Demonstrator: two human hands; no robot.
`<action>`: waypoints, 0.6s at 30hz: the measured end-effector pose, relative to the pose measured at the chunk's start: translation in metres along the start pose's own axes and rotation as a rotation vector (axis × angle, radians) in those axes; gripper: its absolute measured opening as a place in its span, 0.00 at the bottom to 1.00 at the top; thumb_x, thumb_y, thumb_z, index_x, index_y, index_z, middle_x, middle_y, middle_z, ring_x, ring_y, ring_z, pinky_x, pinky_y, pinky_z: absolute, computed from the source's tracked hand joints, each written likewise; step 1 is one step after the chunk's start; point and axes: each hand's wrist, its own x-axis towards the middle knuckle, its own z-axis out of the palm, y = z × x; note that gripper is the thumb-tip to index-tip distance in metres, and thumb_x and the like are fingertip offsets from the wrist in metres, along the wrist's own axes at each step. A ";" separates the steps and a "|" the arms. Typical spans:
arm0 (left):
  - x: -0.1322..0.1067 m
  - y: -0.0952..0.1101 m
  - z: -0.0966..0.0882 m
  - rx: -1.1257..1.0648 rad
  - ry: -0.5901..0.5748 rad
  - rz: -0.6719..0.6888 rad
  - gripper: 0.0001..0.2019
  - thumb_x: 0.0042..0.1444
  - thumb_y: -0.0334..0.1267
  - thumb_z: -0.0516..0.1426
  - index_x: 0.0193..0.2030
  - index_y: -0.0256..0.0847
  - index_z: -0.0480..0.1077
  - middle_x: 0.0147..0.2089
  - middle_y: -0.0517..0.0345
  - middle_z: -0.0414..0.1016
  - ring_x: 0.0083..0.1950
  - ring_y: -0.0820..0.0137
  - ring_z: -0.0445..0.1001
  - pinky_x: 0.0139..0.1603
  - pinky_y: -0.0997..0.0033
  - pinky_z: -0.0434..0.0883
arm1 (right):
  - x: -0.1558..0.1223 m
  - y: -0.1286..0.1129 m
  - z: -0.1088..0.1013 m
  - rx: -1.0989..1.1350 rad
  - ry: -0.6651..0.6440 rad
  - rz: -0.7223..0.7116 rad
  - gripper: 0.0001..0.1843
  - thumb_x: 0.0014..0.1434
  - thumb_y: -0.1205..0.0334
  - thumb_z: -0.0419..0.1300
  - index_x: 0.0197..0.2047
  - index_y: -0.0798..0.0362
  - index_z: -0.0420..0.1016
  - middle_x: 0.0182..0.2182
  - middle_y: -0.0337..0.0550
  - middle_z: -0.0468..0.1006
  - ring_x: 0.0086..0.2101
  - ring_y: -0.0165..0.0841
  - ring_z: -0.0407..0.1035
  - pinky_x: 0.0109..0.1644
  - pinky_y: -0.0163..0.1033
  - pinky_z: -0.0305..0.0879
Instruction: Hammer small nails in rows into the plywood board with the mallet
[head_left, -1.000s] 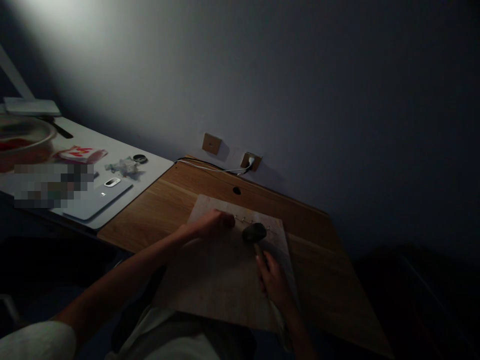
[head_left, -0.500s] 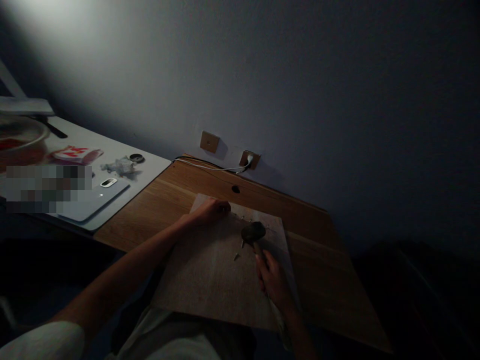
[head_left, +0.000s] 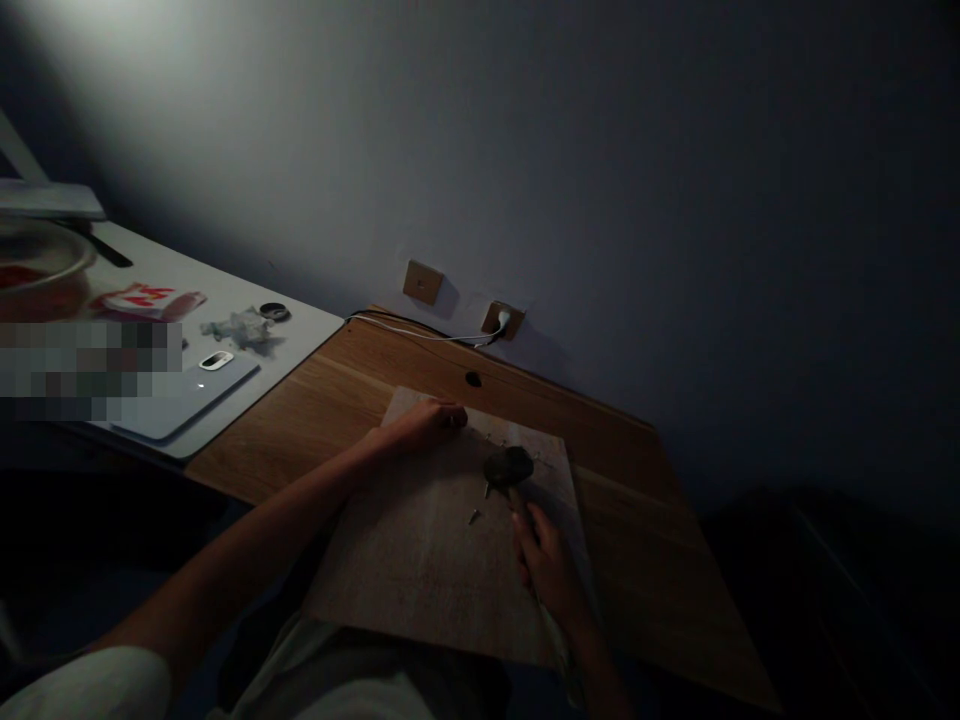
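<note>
A pale wooden board [head_left: 420, 560] lies on the brown desk [head_left: 315, 420] and overhangs its near edge. My right hand [head_left: 546, 565] is closed round the handle of a hammer whose dark head [head_left: 508, 466] rests on the board near its far edge. My left hand [head_left: 427, 422] sits at the board's far left corner with fingers curled; whether it pinches anything is hidden in the dim light. Two small nails [head_left: 480, 502] lie loose on the board just left of the hammer head.
A white table [head_left: 300, 325] adjoins the desk on the left, carrying a grey tablet [head_left: 180, 398], a red-and-white packet [head_left: 150, 300], a small dark ring [head_left: 274, 312] and a bowl [head_left: 37, 270]. A white cable [head_left: 420, 334] runs to a wall socket [head_left: 501, 320].
My left hand drew back from beside the hammer head to the board's far left corner. Two loose nails now show beside the hammer head. The hammer barely moved.
</note>
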 end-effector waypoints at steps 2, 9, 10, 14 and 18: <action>0.000 0.000 0.000 -0.009 -0.008 0.005 0.08 0.56 0.27 0.57 0.41 0.40 0.74 0.39 0.58 0.78 0.39 0.72 0.76 0.42 0.77 0.68 | -0.001 -0.002 -0.001 -0.021 -0.005 0.009 0.29 0.59 0.35 0.54 0.48 0.53 0.69 0.19 0.28 0.63 0.15 0.27 0.59 0.17 0.32 0.52; -0.001 -0.004 0.005 -0.013 -0.001 -0.061 0.12 0.57 0.26 0.56 0.46 0.42 0.73 0.40 0.58 0.80 0.40 0.71 0.78 0.42 0.77 0.68 | 0.002 -0.020 -0.009 -0.124 -0.058 0.028 0.28 0.59 0.36 0.53 0.48 0.52 0.69 0.21 0.30 0.65 0.16 0.28 0.61 0.17 0.33 0.55; -0.001 -0.003 0.004 -0.016 -0.007 -0.086 0.14 0.57 0.27 0.56 0.49 0.42 0.72 0.41 0.59 0.80 0.40 0.71 0.78 0.42 0.77 0.68 | 0.004 -0.025 -0.009 -0.132 -0.062 0.010 0.27 0.59 0.36 0.52 0.46 0.52 0.70 0.21 0.30 0.65 0.16 0.28 0.61 0.17 0.33 0.55; -0.001 0.004 0.000 -0.011 -0.031 -0.128 0.17 0.56 0.27 0.57 0.52 0.43 0.70 0.43 0.59 0.81 0.41 0.71 0.79 0.42 0.78 0.69 | 0.015 -0.049 -0.001 -0.113 -0.067 -0.069 0.24 0.60 0.38 0.52 0.42 0.51 0.69 0.20 0.29 0.64 0.15 0.27 0.60 0.16 0.32 0.54; 0.000 0.006 -0.002 0.002 -0.041 -0.141 0.16 0.56 0.28 0.57 0.51 0.44 0.71 0.42 0.61 0.81 0.42 0.72 0.79 0.42 0.79 0.68 | 0.030 -0.069 0.011 -0.095 -0.081 -0.133 0.20 0.62 0.42 0.52 0.40 0.51 0.68 0.20 0.29 0.64 0.15 0.26 0.59 0.15 0.31 0.53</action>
